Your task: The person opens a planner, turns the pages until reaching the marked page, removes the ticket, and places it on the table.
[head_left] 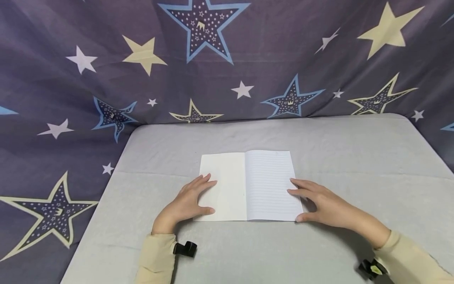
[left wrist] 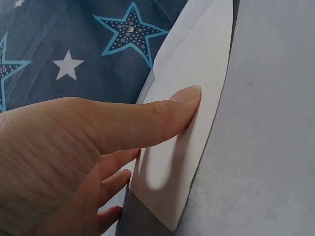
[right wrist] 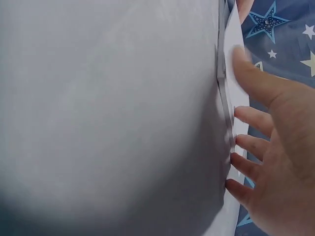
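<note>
An open notebook [head_left: 228, 169] lies on the grey-covered table, its left page blank and its right page [head_left: 270, 185] ruled with lines. My left hand [head_left: 186, 201] rests on the outer part of the blank page, fingers spread; in the left wrist view the thumb [left wrist: 184, 101] lies extended over the paper. At the opposite side my right hand [head_left: 328, 205] touches the outer edge of the lined page, with the thumb near its lower corner. The right wrist view shows the right fingers [right wrist: 251, 147] lightly bent along the notebook's edge, the thumb apart from them.
The table [head_left: 227, 252] has a pale grey cover with a faint crease across it. Behind and to the left hangs a dark curtain [head_left: 269, 51] patterned with stars. Black straps with small mounts [head_left: 186, 249] sit at both wrists beside beige sleeves [head_left: 156, 260].
</note>
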{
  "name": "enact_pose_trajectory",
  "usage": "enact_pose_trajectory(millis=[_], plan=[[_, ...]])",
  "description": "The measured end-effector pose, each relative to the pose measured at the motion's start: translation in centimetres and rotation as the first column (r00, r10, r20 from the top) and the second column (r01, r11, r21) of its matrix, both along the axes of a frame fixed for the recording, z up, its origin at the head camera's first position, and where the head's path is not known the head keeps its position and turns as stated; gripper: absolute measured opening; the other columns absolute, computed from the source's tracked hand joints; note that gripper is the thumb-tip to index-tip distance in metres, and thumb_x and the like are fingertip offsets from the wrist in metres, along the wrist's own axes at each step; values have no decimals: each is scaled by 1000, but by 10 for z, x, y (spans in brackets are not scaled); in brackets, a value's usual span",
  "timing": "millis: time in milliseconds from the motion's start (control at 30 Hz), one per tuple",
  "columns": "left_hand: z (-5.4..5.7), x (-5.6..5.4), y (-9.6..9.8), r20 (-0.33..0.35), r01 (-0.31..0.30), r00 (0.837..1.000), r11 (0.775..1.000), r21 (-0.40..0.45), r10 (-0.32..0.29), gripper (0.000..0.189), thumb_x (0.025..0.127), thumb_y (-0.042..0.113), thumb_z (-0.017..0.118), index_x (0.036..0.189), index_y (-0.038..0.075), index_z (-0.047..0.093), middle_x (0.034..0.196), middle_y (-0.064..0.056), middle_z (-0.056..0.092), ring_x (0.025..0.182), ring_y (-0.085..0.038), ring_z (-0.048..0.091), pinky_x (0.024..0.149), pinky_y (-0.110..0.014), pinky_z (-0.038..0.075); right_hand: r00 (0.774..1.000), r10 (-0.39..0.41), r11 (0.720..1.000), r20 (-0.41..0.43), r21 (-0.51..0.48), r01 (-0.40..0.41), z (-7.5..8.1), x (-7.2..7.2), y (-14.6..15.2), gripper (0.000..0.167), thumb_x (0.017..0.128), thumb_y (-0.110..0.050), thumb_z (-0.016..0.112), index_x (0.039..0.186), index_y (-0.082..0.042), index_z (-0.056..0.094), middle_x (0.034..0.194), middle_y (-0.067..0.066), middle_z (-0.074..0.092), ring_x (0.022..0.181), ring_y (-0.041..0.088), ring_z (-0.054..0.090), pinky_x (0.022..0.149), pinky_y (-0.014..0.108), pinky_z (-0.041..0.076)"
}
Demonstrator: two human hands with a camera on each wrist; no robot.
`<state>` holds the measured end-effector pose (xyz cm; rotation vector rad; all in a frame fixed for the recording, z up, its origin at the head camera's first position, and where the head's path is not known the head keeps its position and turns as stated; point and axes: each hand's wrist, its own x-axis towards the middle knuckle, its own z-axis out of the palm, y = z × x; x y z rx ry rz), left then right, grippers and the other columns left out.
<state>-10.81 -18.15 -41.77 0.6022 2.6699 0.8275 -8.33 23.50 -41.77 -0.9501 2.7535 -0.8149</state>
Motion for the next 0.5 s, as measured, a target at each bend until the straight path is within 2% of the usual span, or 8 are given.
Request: enact_pose_trajectory(millis=[100, 267, 500], plan=[[1, -1, 1, 12, -3, 1000, 1000, 2, 3, 81, 78, 30, 84, 148, 11, 47, 160, -13, 30, 148, -36, 19, 115, -62, 17, 1000, -25, 1000, -14, 6, 25, -1, 0, -2, 70, 74, -39, 85, 133, -8, 63, 151, 15, 44, 136, 41, 41, 105, 60, 38], [3, 0, 0, 18, -1, 1000, 1000, -2, 1, 82, 78, 32, 84, 148, 11, 47, 160, -13, 30, 148, -36, 19, 115, -62, 16, 994, -66, 998, -82, 15, 67, -5, 1, -7, 68, 69, -33, 89, 129, -9, 66, 148, 14, 47, 133, 39, 44, 103, 60, 39], [3, 1, 0, 24, -5, 1000, 1000, 6, 5, 81, 78, 31, 83, 148, 10, 47, 160, -13, 30, 148, -36, 19, 116, -62, 16, 979, -140, 989, -145, 17, 144, -5, 4, -16, 58, 75, -36, 86, 124, -12, 69, 144, 13, 53, 130, 38, 48, 102, 61, 39]])
